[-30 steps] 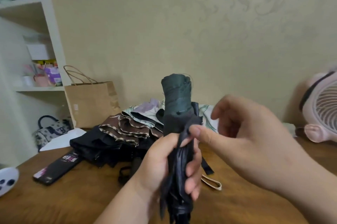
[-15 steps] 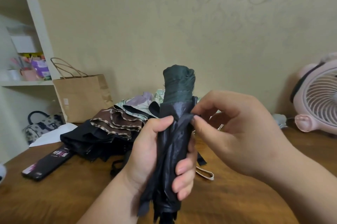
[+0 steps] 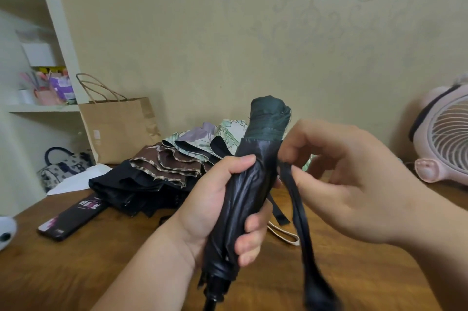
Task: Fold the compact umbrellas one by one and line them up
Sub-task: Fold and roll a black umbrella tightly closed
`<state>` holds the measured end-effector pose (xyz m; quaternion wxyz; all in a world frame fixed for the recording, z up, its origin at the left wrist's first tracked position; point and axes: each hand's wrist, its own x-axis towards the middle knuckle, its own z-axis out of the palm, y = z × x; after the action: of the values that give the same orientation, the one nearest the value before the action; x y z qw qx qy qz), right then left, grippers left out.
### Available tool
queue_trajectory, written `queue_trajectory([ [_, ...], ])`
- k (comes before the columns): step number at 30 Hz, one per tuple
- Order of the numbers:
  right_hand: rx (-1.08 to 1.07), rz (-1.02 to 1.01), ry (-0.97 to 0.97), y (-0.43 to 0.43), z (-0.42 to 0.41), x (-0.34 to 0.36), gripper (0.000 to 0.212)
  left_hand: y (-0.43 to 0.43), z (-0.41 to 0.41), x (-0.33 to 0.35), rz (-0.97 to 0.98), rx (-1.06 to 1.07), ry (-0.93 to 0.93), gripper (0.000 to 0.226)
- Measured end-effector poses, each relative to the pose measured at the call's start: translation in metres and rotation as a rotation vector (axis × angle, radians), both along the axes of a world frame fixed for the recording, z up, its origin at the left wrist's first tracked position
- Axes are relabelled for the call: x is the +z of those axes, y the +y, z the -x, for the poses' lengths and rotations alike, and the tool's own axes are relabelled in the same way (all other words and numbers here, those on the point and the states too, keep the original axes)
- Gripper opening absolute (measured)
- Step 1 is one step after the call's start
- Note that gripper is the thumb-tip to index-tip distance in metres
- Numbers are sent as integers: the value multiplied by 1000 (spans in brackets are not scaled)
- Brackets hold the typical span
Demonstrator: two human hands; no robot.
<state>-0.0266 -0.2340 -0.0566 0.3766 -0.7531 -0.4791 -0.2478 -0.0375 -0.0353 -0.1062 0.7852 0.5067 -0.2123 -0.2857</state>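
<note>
My left hand (image 3: 222, 199) grips a dark compact umbrella (image 3: 255, 164) around its rolled canopy and holds it upright, its dark green top pointing up. My right hand (image 3: 354, 184) pinches a loose black fold of the umbrella's canopy (image 3: 301, 212) between thumb and fingertips, pulled out to the right and hanging down. Behind, several unfolded umbrellas lie heaped on the wooden table (image 3: 76, 272): a black one (image 3: 126, 186), a brown one (image 3: 167, 164) and a floral green one (image 3: 202, 138).
A brown paper bag (image 3: 119, 128) stands against the wall at the back left, next to a white shelf (image 3: 58, 32). A dark phone (image 3: 73, 217) lies left of the heap. A pink fan (image 3: 445, 138) stands at the right edge. A patterned handbag (image 3: 63, 164) sits below the shelf.
My right hand has drawn a loose fold of the canopy away from the rolled body, out to the right. My left hand keeps its grip on the upright umbrella.
</note>
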Motion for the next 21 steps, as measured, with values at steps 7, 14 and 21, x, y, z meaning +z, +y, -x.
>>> queue_trajectory([
  [7, 105, -3, 229, -6, -6, 2, 17, -12, 0, -7, -117, -60, 112, 51],
  [14, 274, 140, 659, -27, -8, 19, 20, -37, -1, -32, -228, -145, 290, 55],
  [21, 249, 147, 806, -45, -22, 12, 27, -58, 5, -35, -274, -162, 332, 37],
])
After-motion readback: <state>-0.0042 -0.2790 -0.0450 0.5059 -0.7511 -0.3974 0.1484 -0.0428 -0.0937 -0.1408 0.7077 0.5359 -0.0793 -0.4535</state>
